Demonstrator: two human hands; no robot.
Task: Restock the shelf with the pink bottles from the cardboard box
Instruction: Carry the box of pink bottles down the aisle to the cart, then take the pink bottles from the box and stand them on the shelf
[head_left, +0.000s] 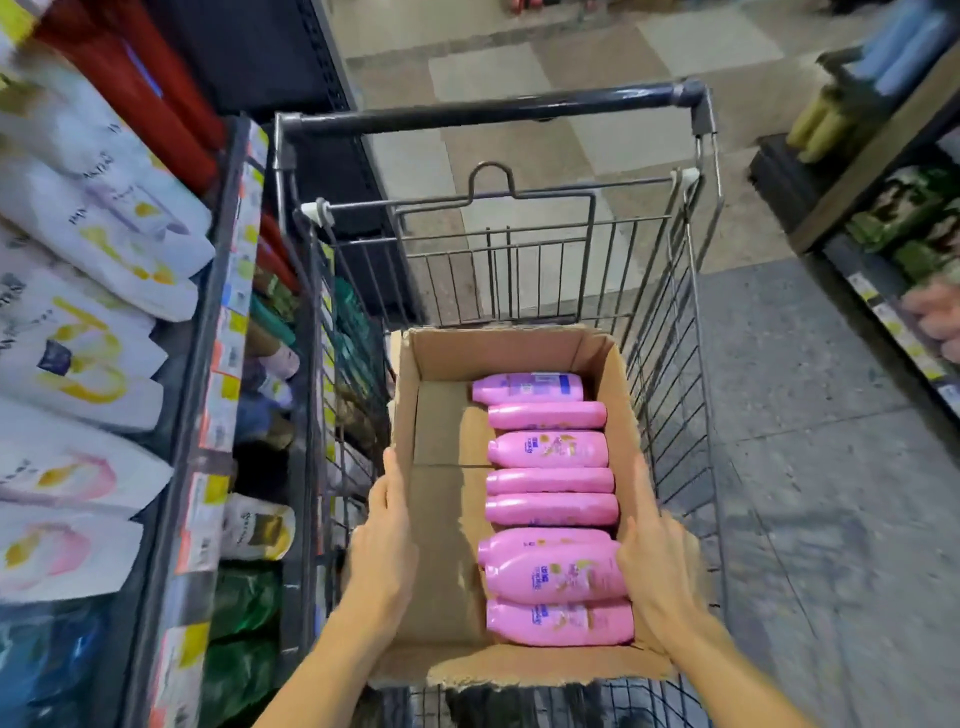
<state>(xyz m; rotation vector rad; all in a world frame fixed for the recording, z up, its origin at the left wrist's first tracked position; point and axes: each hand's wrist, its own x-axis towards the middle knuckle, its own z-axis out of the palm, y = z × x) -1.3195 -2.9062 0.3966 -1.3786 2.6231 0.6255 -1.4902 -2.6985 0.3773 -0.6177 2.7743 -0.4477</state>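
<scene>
Gripping the cardboard box by its two long walls, both hands hold it inside the wire shopping cart. The left hand lies flat on the outside of the left wall with fingers close together and the thumb hooked over the rim. The right hand clasps the right wall, fingers pressed together along its top edge; how far they curl inside the box cannot be told. Both forearms are cut off at the bottom of the view.

Seven pink bottles lie on their sides in a row along the right wall, caps pointing left, each touching the next. The nearest two are larger in the picture and their labels are blurred; the farthest shows a printed back label too small to read. The left half of the box floor is bare cardboard. The near flap is torn along its edge and hides whatever sits beneath it in the cart.

The shelf stands just beside the cart on the left, its white pouches smeared by motion, its lower tiers dark and hard to make out. Another rack at right is cropped and blurred. Open floor lies right of the cart and beyond its dark handle.
</scene>
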